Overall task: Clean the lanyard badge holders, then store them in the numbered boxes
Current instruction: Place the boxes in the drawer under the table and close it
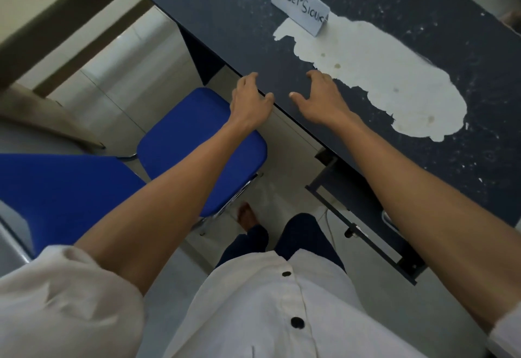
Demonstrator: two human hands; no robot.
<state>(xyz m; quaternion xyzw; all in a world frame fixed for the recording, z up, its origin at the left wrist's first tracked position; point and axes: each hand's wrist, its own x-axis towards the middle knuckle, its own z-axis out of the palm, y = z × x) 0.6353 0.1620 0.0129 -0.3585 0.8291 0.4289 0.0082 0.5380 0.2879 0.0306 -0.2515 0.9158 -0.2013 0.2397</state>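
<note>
No lanyard badge holder and no numbered box shows in the head view. My left hand (249,98) hovers at the near edge of the dark desk (225,19), fingers loosely curled and holding nothing. My right hand (320,95) is over the desk top just right of it, fingers spread and relaxed, also holding nothing. Whether either hand touches the desk is unclear.
A folded paper sign (300,5) with handwritten letters stands on the desk, beside a large pale patch (380,75) where the surface has peeled. A blue chair seat (197,143) stands below the desk's edge on the left. Unclear objects lie cut off at the desk's far edge.
</note>
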